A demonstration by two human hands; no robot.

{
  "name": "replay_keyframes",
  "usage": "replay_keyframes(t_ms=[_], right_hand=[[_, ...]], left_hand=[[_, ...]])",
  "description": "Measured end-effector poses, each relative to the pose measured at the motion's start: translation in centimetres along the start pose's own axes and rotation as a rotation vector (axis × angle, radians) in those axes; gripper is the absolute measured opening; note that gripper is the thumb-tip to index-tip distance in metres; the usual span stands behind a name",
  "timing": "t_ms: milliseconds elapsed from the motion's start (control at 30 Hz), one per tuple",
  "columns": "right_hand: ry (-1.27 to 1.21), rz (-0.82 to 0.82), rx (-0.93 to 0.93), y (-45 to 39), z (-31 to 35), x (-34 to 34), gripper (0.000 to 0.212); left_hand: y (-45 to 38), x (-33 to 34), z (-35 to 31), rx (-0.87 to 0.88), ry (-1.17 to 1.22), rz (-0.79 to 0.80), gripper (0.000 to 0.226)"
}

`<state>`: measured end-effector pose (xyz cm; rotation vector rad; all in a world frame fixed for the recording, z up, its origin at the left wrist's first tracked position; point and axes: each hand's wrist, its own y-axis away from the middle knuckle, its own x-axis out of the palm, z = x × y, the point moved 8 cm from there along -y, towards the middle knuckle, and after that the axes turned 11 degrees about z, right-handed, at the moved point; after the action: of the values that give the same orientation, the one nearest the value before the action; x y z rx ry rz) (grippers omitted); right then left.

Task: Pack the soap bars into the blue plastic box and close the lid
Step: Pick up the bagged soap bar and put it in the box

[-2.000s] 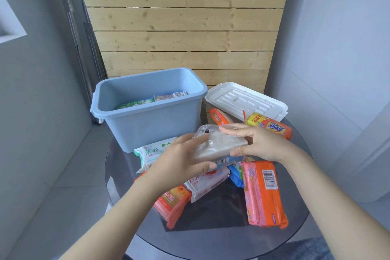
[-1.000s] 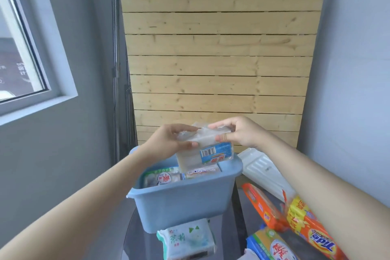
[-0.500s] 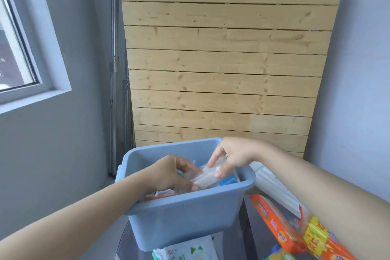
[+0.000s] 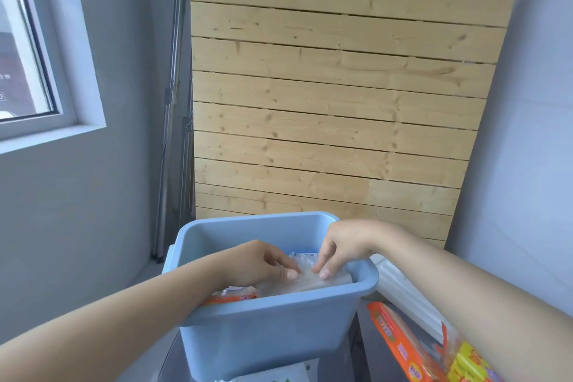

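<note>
Blue plastic forms the open box, which stands on a dark glass table toward its far-left side. Both hands reach over the box's rim and into it. A soap bar in a clear wrapper lies inside, near the box's right wall and just under the rim. The left hand rests on the bar's left part with its fingers curled down onto the wrapper, and the right hand presses its bent fingertips onto the bar's right part; the two sets of fingertips nearly meet at the middle of the bar. Neither hand wraps around the bar. An orange-wrapped soap shows at the box's near-left corner, under the left forearm. The white lid lies on the table just beside the box's right wall. More packets lie at the table's right edge, an orange one and a yellow one, and a white-and-green packet lies in front of the box.
</note>
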<state>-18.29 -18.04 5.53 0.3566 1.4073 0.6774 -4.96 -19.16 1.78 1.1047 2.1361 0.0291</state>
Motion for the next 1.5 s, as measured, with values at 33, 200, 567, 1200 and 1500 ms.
replay_keyframes(t_ms=[33,200,567,1200,1500], right_hand=[[0.002,-0.010,0.015,-0.1,-0.1,-0.1,0.016],[0.070,0.071,0.101,-1.0,0.1,1.0,0.037],[-0.570,0.122,0.029,-2.0,-0.1,2.2,0.048],[-0.582,0.187,0.078,-3.4,-0.2,3.6,0.062],[-0.637,-0.216,-0.073,2.4,-0.2,0.6,0.045]], left_hand=[[-0.2,0.1,0.2,-0.002,-0.010,0.011,0.022],[-1.3,0.6,0.4,-0.080,-0.125,0.040,0.021],[-1.7,-0.2,1.1,-0.063,0.080,-0.007,0.042],[-2.5,0.1,2.3,-0.285,-0.256,-0.011,0.007],[1.5,-1.6,-2.7,-0.053,0.226,-0.198,0.018]])
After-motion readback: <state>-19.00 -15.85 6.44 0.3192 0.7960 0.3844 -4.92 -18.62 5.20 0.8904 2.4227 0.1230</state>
